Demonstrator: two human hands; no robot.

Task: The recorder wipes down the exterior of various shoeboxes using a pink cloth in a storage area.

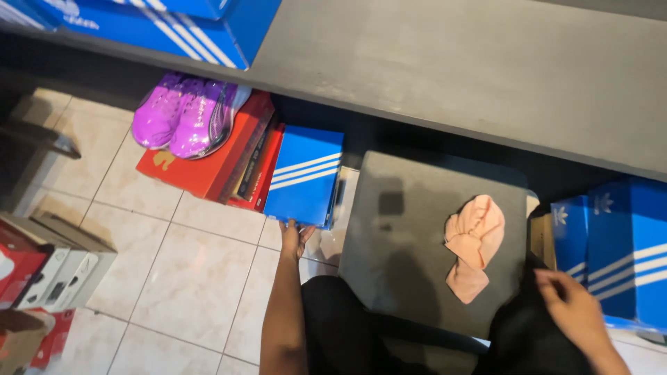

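The left hand reaches down to the tiled floor and touches the near lower edge of a blue shoe box with white stripes; its fingers are spread along that edge, and whether they grip the box or only press against it cannot be told; the box lies flat on the floor just under the front edge of the grey counter, touching a red box on its left side; beside that sits a wider red box carrying a pair of purple shoes on its lid.

The right hand rests loosely curled and empty on the person's dark-clothed lap, near the right edge of a grey stool; a pink cloth lies crumpled on the stool's right half, just beside that hand but apart from it; to the right of the stool stand more blue boxes with white stripes.

At the left edge of the floor a stack of grey and red boxes sits; another blue box rests on the counter's far left corner.
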